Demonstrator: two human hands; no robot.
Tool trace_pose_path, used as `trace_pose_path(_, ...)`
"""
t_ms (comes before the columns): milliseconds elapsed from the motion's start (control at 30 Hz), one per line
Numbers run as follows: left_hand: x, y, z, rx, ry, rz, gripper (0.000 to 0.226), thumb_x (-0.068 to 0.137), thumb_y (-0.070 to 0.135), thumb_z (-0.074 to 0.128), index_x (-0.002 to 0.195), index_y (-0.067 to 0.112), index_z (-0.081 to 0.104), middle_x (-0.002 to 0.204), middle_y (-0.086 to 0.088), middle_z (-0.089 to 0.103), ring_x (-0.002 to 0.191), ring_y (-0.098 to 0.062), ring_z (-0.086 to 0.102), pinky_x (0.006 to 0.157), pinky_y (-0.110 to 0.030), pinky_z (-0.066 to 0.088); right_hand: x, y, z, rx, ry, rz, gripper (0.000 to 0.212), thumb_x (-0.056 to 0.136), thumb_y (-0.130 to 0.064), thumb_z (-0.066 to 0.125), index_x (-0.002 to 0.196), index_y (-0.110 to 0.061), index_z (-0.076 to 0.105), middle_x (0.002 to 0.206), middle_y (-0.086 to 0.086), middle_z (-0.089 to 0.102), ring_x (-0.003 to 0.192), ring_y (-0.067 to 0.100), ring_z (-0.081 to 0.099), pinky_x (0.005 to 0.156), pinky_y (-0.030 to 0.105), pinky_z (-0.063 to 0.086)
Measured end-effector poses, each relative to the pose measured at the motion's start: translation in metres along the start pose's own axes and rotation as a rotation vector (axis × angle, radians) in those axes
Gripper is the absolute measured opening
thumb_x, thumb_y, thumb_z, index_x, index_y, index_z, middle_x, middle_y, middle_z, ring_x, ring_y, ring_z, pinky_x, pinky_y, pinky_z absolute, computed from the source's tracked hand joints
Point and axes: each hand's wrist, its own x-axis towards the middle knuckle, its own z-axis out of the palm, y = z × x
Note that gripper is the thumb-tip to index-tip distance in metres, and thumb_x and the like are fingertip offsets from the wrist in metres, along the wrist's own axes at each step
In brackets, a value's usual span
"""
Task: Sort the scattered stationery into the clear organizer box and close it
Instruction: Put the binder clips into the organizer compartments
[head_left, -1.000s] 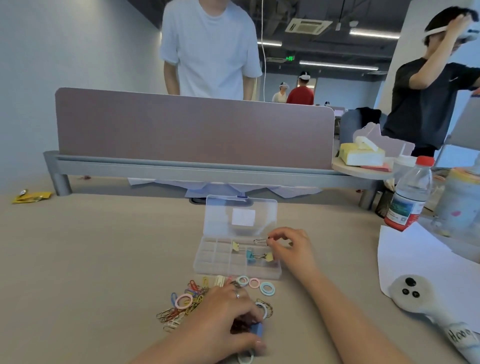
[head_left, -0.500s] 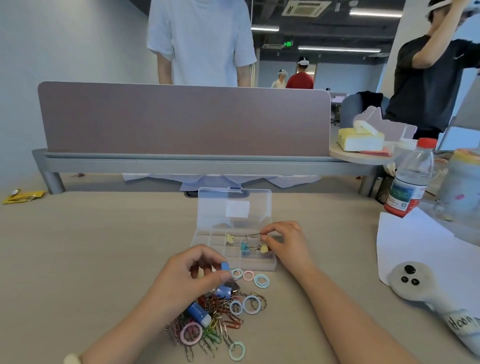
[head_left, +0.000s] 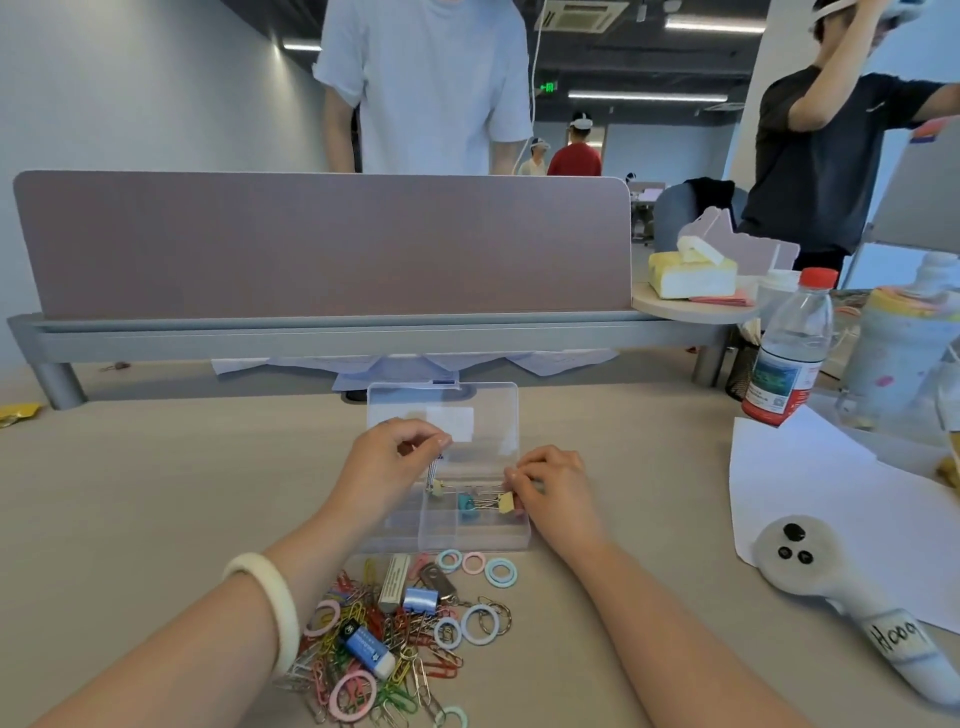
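left hand (head_left: 400, 454) pinches small clip (head_left: 432, 474), hanging upright over organizer box (head_left: 447, 540) middle cell | right hand (head_left: 553, 480) pinches yellow clip (head_left: 506, 503) at box's right edge | next: likely straight down

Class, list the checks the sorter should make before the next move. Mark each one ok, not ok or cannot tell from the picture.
1. Lid of the box open: ok.
2. Left hand over the box: ok.
3. What the small item in the left hand is: cannot tell.
4. Right hand free: not ok, it pinches a yellow clip in the box.
5. Table sorted: not ok, paper clips, rings and an eraser lie outside the box.
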Motion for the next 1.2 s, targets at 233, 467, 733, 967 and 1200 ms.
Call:
trace_pose_path(233, 0.023, -0.007, 0.03, -0.064, -0.029, -0.043, 0.007, 0.077, 0.013, 0.069, 0.072, 0.017, 0.066, 0.078, -0.002, 0.068, 0.076, -0.014, 0.062, 0.065, -0.017, 0.044, -0.001, 0.002, -0.005, 0.132, 0.025, 0.036, 0.025, 0.092, -0.023, 0.047, 0.09, -0.015, 0.071, 0.102, 0.004, 0.063, 0.1, 0.018, 0.046, 0.081, 0.023, 0.031)
trace_pose_path(467, 0.028, -0.015, 0.038, -0.125, -0.093, -0.061, 0.013, 0.078, 0.011, 0.067, 0.087, 0.018, 0.068, 0.09, 0.0, 0.069, 0.086, -0.013, 0.064, 0.079, -0.024, 0.051, -0.001, 0.004, -0.004, 0.153, 0.019, 0.052, 0.026, 0.092, -0.026, 0.047, 0.087, -0.017, 0.071, 0.098, 0.004, 0.066, 0.097, 0.02, 0.052, 0.081, 0.026, 0.036)
trace_pose_path(733, 0.028, -0.025, 0.031, 0.131, -0.169, 0.092, 0.014, 0.08, 0.015, 0.064, 0.091, 0.019, 0.071, 0.089, 0.003, 0.064, 0.083, -0.009, 0.055, 0.076, -0.022, 0.044, -0.003, 0.004, -0.004, 0.187, 0.025, 0.07, 0.025, 0.092, -0.022, 0.048, 0.084, -0.018, 0.072, 0.099, 0.005, 0.068, 0.098, 0.02, 0.052, 0.084, 0.028, 0.037)
trace_pose_path(967, 0.021, -0.035, 0.023, 0.429, -0.156, 0.29, 0.016, 0.077, 0.018, 0.067, 0.092, 0.019, 0.073, 0.09, -0.003, 0.071, 0.085, -0.01, 0.042, 0.07, -0.024, 0.032, -0.01, 0.003, -0.008, 0.158, -0.003, 0.094, 0.023, 0.092, -0.024, 0.048, 0.095, -0.018, 0.07, 0.102, 0.003, 0.066, 0.1, 0.019, 0.049, 0.086, 0.028, 0.039)
trace_pose_path(1200, 0.012, -0.025, 0.022, 0.519, -0.16, 0.289, 0.021, 0.083, 0.019, 0.06, 0.102, 0.016, 0.069, 0.102, -0.004, 0.07, 0.099, -0.02, 0.051, 0.082, -0.03, 0.038, -0.027, -0.006, -0.018, 0.158, -0.014, 0.087, 0.022, 0.092, -0.024, 0.048, 0.093, -0.018, 0.07, 0.099, 0.0, 0.063, 0.096, 0.014, 0.043, 0.083, 0.024, 0.035)
